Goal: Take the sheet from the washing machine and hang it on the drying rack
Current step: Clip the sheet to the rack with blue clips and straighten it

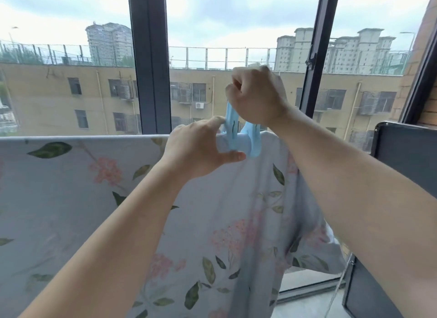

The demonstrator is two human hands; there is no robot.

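The floral sheet [71, 199] hung draped over the drying rack's top rail, which was hidden beneath the cloth, and its right end was bunched into folds. The left hand [198, 149] pinched the fabric on the rail between thumb and fingers, just beside a large blue clip [254, 145]. The right hand [257, 97] gripped the clip's upper end, fingers curled tight round it.
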